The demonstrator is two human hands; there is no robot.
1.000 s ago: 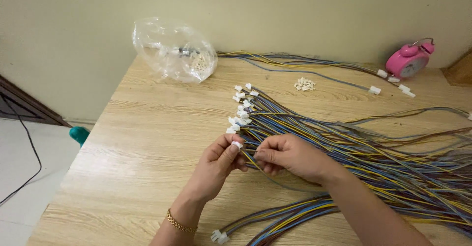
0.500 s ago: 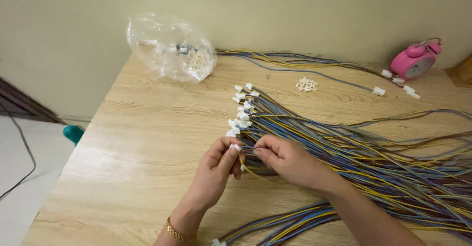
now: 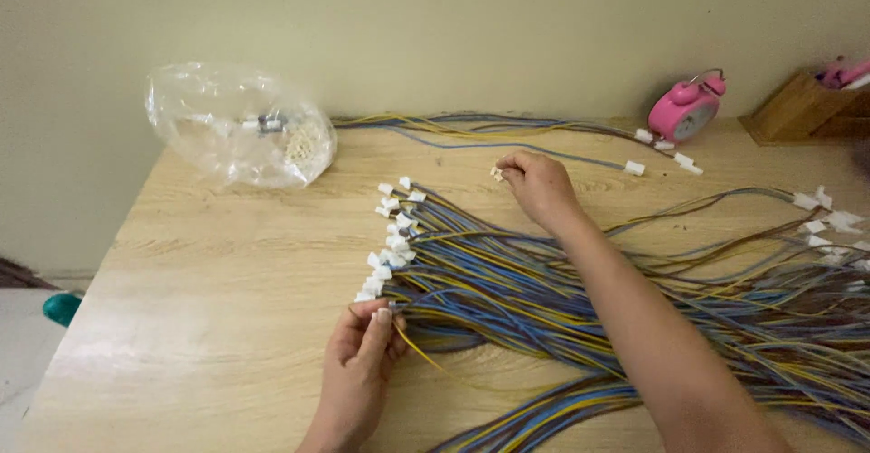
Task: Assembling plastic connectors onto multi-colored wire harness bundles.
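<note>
Wire harness sorting at wooden table, head view: both hands at the wire bundle.

Left hand [image 3: 362,349] at near edge of the fanned wire bundle [image 3: 544,303]; thumb and fingers pinched together on a single yellow wire [image 3: 426,355] just below the row of white connectors [image 3: 388,249]. Right hand [image 3: 536,181] reached across the bundle toward the far side, fingertips closed on a small white connector piece [image 3: 497,174]; whether more pieces lie under the hand cannot be made out. Bundle (blue, yellow, brown wires) spreads from table centre to the right edge. Clear plastic bag [image 3: 237,127] at far left of the table [image 3: 199,308], well apart from both hands. Pink alarm clock [image 3: 686,113] at far right by the wall.
</note>
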